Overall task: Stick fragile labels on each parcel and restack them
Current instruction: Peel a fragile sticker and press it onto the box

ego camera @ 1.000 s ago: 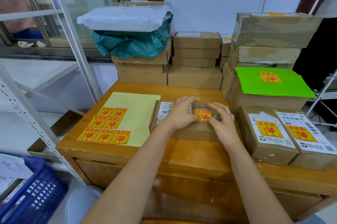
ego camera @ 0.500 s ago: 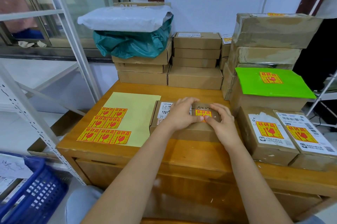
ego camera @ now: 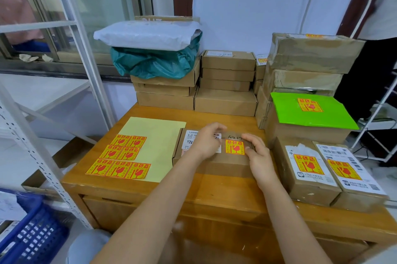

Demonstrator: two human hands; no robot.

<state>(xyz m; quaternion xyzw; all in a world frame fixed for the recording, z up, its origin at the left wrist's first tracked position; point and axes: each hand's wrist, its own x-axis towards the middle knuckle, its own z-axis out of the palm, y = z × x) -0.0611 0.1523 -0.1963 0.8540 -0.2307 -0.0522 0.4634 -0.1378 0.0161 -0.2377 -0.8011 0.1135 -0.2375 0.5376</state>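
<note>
A flat brown parcel point(ego camera: 223, 163) lies in the middle of the wooden table point(ego camera: 210, 192). A yellow-and-red fragile label point(ego camera: 234, 147) sits stuck on its top. My left hand point(ego camera: 207, 141) rests on the parcel to the left of the label, fingers loosely bent and covering part of a white shipping label. My right hand point(ego camera: 256, 154) lies at the label's right edge, fingers on the parcel top. A pale yellow backing sheet point(ego camera: 159, 147) with several fragile labels point(ego camera: 122, 159) lies left of the parcel.
Two labelled parcels point(ego camera: 309, 170) lie at the right front, a green labelled parcel point(ego camera: 309, 111) behind them on a box, taller taped boxes point(ego camera: 309, 63) beyond. Plain box stacks point(ego camera: 225, 83) and bagged parcels point(ego camera: 150, 57) stand at the back. A white rack point(ego camera: 28, 141) and blue basket point(ego camera: 32, 235) are left.
My hands have drawn apart from the label's middle, so the whole fragile label now shows between them. The parcel has not moved.
</note>
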